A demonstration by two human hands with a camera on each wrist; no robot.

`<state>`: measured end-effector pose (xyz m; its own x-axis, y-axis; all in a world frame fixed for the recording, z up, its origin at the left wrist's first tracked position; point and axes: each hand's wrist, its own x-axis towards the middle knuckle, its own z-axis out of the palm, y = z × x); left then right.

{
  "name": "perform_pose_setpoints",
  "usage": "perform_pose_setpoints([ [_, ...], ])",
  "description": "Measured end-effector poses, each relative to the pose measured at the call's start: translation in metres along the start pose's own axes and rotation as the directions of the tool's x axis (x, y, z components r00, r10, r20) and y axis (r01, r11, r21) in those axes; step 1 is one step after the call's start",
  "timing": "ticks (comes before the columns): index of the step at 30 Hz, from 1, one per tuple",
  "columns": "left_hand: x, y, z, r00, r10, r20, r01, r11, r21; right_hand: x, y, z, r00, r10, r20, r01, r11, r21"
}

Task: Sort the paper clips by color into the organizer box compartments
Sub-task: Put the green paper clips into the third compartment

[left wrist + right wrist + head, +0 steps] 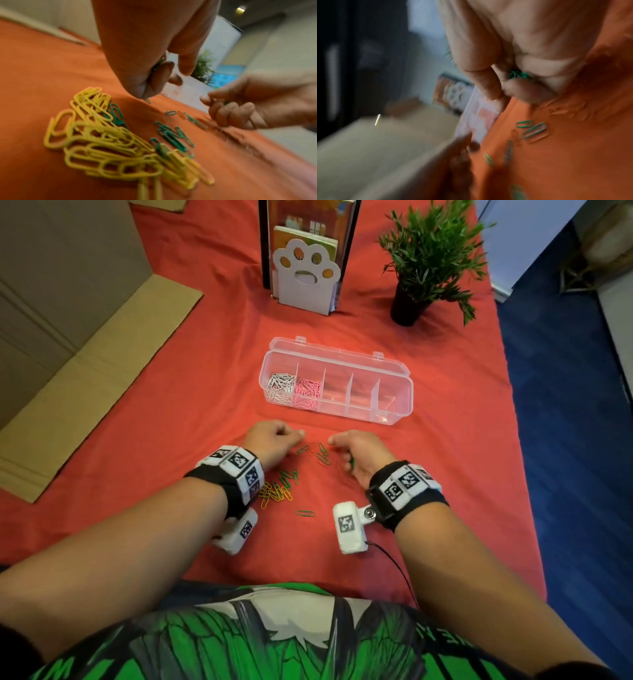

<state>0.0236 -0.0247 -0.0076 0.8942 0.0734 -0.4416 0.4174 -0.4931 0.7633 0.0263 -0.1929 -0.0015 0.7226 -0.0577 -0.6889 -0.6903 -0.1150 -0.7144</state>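
Both hands, left hand [270,440], right hand [359,453], clutching green paper clips [518,75]

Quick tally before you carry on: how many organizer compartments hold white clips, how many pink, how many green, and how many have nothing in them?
White clips: 1 compartment
Pink clips: 1 compartment
Green clips: 0 compartments
Empty compartments: 3
Total in the organizer box: 5 compartments
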Motion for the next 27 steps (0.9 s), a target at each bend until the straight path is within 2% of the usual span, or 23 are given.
perform_pose_setpoints([
  [1, -0.001, 0.0, 0.001, 0.994, 0.1, -0.032, -0.093, 0.979, 0.182, 0.001, 0.0, 0.003, 0.994, -0.104, -0.039, 0.091, 0.961, -0.26],
  [2, -0.001, 0.0, 0.002, 0.982, 0.186, -0.038, -0.164, 0.93, 0.329, 0.002, 0.0, 0.006, 0.976, -0.21, -0.049, 0.16, 0.856, -0.491],
  [4, 0.0, -0.001, 0.006, 0.956, 0.291, 0.013, -0.258, 0.822, 0.507, 0.002, 0.002, 0.011, 0.942, -0.336, -0.014, 0.21, 0.621, -0.755],
  [6, 0.0, -0.003, 0.009, 0.944, 0.315, 0.097, -0.307, 0.736, 0.604, 0.005, 0.009, 0.016, 0.913, -0.404, 0.056, 0.25, 0.445, -0.86],
  [8, 0.001, -0.006, 0.012, 0.936, 0.318, 0.149, -0.335, 0.679, 0.653, 0.004, 0.014, 0.022, 0.883, -0.452, 0.125, 0.289, 0.317, -0.903],
  [10, 0.0, -0.006, 0.015, 0.936, 0.31, 0.166, -0.338, 0.661, 0.67, 0.002, 0.016, 0.027, 0.87, -0.469, 0.153, 0.296, 0.248, -0.923],
  [12, -0.001, -0.006, 0.015, 0.94, 0.305, 0.155, -0.326, 0.663, 0.673, 0.001, 0.015, 0.029, 0.872, -0.464, 0.16, 0.293, 0.231, -0.928],
  [14, 0.002, -0.006, 0.012, 0.95, 0.285, 0.124, -0.296, 0.71, 0.639, 0.002, 0.012, 0.03, 0.883, -0.441, 0.158, 0.292, 0.255, -0.922],
  [16, 0.002, -0.001, 0.006, 0.982, 0.179, 0.062, -0.186, 0.85, 0.493, 0.008, 0.008, 0.027, 0.916, -0.376, 0.137, 0.282, 0.364, -0.888],
  [17, 0.001, 0.001, 0.001, 0.996, 0.072, 0.054, -0.085, 0.948, 0.308, 0.01, 0.006, 0.025, 0.931, -0.345, 0.116, 0.278, 0.468, -0.839],
  [18, 0.0, 0.004, -0.005, 0.995, -0.04, 0.096, 0.037, 0.999, 0.033, 0.011, 0.004, 0.021, 0.945, -0.315, 0.093, 0.277, 0.611, -0.742],
  [19, -0.001, 0.005, -0.01, 0.979, -0.115, 0.168, 0.156, 0.955, -0.252, 0.01, 0.003, 0.018, 0.96, -0.271, 0.076, 0.262, 0.761, -0.593],
  [20, -0.003, 0.006, -0.016, 0.96, -0.143, 0.239, 0.245, 0.842, -0.481, 0.008, 0.003, 0.013, 0.973, -0.217, 0.071, 0.227, 0.881, -0.415],
  [21, -0.005, 0.005, -0.024, 0.945, -0.13, 0.3, 0.297, 0.724, -0.622, 0.004, 0.003, 0.009, 0.982, -0.167, 0.093, 0.184, 0.954, -0.235],
  [22, -0.007, 0.005, -0.032, 0.934, -0.094, 0.344, 0.324, 0.628, -0.707, 0.0, 0.002, 0.005, 0.981, -0.145, 0.132, 0.154, 0.986, -0.062],
  [24, -0.009, 0.001, -0.045, 0.929, -0.039, 0.367, 0.337, 0.497, -0.8, -0.008, 0.0, 0.0, 0.968, -0.147, 0.205, 0.102, 0.971, 0.214],
  [25, -0.009, -0.001, -0.049, 0.932, -0.047, 0.359, 0.339, 0.462, -0.819, -0.01, -0.001, -0.003, 0.959, -0.15, 0.24, 0.068, 0.945, 0.32],
  [27, -0.005, -0.004, -0.05, 0.94, -0.125, 0.316, 0.336, 0.487, -0.806, -0.011, -0.002, -0.006, 0.947, -0.134, 0.293, -0.018, 0.886, 0.464],
])
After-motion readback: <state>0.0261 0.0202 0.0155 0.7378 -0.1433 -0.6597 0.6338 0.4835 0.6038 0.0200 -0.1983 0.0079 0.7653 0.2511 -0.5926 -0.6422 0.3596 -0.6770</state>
